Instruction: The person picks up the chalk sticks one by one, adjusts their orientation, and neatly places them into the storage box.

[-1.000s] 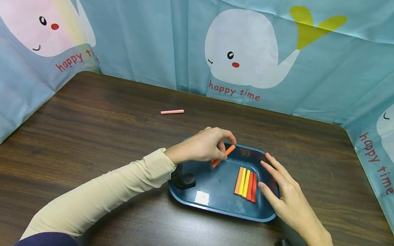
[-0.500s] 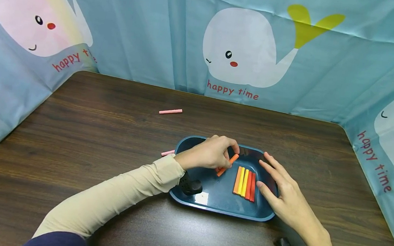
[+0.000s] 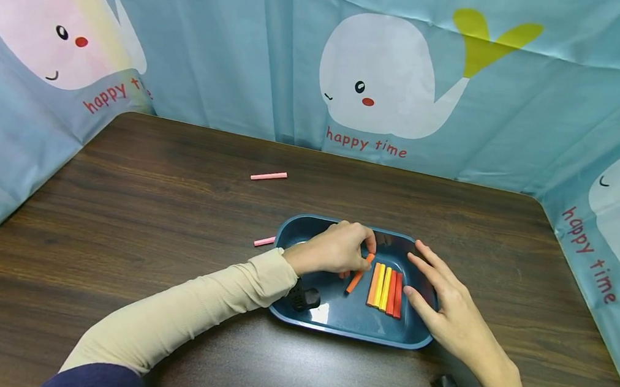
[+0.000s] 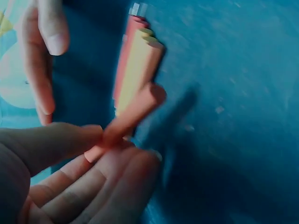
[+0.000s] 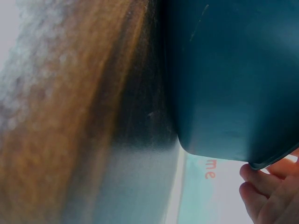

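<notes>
My left hand [image 3: 334, 249] pinches an orange chalk stick [image 3: 356, 279] between thumb and fingers, tilted, over the dark blue tray [image 3: 342, 330]. Just right of it, a row of chalk sticks [image 3: 386, 290], orange, yellow and red, lies side by side on the tray floor. In the left wrist view the held stick overlaps the near end of that row [image 4: 140, 65]. My right hand [image 3: 452, 307] is at the tray's right end, fingers spread and fairly straight; its fingertips [image 5: 257, 179] are right at the rim in the right wrist view.
One pink chalk stick [image 3: 269, 176] lies on the dark wooden table [image 3: 176, 206] behind the tray. Another pink stick [image 3: 264, 241] is beside the tray's left edge, near my left sleeve [image 3: 189, 306]. A blue whale-print curtain [image 3: 277, 61] borders the table.
My left hand has moved right and closer to the row, bringing the orange chalk stick lower. The pink stick left of the tray has come into view. My right hand stays at the rim.
</notes>
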### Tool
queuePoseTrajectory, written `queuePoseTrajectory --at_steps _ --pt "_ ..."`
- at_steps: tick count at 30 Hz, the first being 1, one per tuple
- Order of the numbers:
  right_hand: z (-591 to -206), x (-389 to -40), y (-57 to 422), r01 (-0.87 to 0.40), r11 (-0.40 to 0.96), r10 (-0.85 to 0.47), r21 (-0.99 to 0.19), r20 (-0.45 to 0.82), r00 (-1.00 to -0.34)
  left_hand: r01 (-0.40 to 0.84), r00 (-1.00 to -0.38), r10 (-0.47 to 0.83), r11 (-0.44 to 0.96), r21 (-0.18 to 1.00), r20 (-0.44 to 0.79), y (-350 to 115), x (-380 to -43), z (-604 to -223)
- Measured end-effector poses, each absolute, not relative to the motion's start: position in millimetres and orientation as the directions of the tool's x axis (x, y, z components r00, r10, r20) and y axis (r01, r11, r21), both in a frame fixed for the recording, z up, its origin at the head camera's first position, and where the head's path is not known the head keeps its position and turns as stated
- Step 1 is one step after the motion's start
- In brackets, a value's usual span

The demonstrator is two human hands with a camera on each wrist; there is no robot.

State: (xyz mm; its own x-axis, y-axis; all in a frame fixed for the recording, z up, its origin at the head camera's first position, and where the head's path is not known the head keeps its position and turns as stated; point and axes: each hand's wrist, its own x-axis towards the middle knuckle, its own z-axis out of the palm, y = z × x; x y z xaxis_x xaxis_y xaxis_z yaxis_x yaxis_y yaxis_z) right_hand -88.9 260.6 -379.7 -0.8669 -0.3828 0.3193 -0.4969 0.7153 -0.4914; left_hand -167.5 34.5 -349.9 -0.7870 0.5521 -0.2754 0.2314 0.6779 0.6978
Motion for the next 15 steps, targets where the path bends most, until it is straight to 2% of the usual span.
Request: queuePoseTrajectory --at_steps 15 --pt "-379.8 -88.9 259.9 -0.494 0.719 -0.380 -0.489 0.318 -0.868 0.293 -0.750 0.600 0.678 0.674 -0.278 38.0 -168.0 -358.9"
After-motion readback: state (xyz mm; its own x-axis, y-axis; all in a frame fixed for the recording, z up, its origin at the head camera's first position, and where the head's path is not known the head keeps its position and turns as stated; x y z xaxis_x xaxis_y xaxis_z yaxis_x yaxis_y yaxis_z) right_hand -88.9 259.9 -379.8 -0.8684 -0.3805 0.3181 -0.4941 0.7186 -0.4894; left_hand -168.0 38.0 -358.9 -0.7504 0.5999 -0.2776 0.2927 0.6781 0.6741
